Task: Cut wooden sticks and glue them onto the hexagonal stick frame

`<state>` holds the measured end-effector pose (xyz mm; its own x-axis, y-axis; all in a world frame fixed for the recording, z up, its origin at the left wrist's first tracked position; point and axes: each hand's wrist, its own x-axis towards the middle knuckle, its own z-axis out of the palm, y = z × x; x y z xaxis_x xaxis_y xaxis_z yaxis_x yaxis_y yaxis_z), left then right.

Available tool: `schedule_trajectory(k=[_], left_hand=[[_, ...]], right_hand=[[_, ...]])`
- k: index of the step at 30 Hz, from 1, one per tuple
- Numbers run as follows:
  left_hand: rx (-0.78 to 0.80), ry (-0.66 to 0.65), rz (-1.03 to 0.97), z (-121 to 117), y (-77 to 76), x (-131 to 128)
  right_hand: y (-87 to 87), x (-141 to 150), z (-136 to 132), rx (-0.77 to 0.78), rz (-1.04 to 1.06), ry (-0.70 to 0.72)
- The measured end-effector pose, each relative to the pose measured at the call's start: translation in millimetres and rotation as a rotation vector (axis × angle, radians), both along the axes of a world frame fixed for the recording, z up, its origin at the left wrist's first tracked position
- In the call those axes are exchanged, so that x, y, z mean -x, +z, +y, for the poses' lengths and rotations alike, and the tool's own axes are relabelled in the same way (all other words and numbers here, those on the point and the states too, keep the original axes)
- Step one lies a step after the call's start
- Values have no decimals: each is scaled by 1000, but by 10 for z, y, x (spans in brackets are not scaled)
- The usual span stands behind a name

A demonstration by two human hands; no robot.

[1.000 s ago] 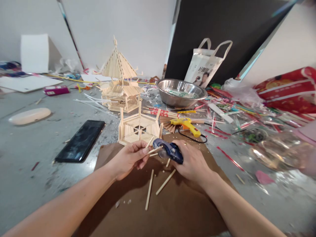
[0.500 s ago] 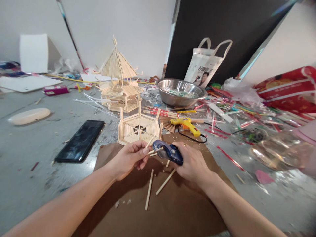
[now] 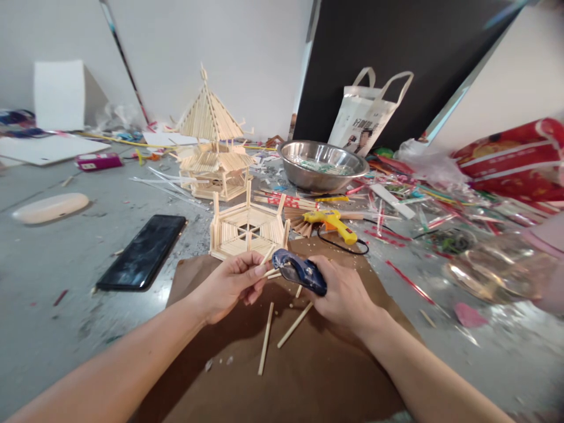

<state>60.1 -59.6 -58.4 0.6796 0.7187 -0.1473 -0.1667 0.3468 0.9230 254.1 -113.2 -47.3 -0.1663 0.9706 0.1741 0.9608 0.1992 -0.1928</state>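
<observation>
Left fingers are pinching slim wooden sticks; right fingers are gripping a glossy, curved blue tool beside them.

Pale thin sticks, slanting at blue cutter.

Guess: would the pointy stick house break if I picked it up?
The pointy stick house could break: its thin roof-corner sticks poke out. It's probably light, with open gaps between posts. Pushed near its tall roof, it might tip.
</observation>
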Motion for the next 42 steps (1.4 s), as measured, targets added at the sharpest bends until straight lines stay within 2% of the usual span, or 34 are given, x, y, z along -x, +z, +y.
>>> schedule_trajectory(k=[17,24,32,39,42], left_hand=[[19,5,-14,-13,7,-5],[1,-19,16,-5,-6,1],[-98,-66,107,-3,-45,-1],[-156,-83,157,1,-57,1],[-176,-88,168,1,-50,7]], right_hand=[[-2,-12,-5,44,-46,-74],[-6,-107,72,-99,-6,-245],[-9,-68,46,-67,-29,-116],[42,-50,26,-142,-63,-105],[38,-87,20,-220,109,-124]])
